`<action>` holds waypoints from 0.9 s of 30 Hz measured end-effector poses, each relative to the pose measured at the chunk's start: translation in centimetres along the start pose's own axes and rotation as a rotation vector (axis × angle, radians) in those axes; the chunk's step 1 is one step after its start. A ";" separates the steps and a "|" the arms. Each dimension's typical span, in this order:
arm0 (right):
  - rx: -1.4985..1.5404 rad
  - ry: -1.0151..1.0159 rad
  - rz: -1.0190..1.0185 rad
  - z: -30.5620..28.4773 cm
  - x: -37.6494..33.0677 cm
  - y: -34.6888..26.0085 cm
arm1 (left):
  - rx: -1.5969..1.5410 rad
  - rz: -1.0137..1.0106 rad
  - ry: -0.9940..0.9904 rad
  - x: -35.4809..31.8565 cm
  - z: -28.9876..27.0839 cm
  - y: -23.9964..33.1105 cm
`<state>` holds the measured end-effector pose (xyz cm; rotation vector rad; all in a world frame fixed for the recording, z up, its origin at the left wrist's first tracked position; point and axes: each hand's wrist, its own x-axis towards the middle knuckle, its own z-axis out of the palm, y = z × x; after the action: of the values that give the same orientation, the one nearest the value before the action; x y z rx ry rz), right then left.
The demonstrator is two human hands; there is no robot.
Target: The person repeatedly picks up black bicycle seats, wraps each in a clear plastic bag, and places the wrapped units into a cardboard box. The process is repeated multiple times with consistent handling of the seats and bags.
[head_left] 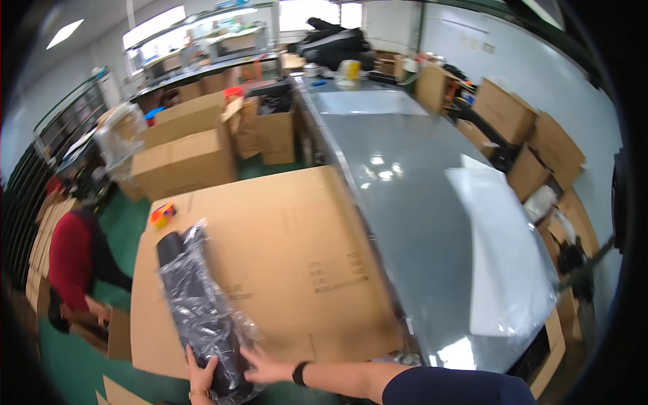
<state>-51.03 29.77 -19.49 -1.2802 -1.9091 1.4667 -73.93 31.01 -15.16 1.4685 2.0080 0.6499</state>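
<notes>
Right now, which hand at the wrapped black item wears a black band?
The right hand: the black band is on its wrist, while the left hand wears a gold-toned band.

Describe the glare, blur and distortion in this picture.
Head view, glare: white patches on the glossy grey tabletop, crinkled highlights on the clear plastic bag, a washed-out window; head view, blur: smeared printing on the large flat cardboard; head view, distortion: straight edges bow toward the dark fisheye rim.

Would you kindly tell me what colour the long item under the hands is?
The long item is black or nearly so; the head view shows it best.
</notes>
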 end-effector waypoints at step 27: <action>1.480 1.893 0.437 -9.0 -86.8 19.4 | 0.426 1.517 -0.806 -53.4 31.6 42.8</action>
<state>6.69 -38.42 -16.43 -1.1807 0.6403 0.5922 -9.98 -6.36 -0.93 2.7759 0.1619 0.0212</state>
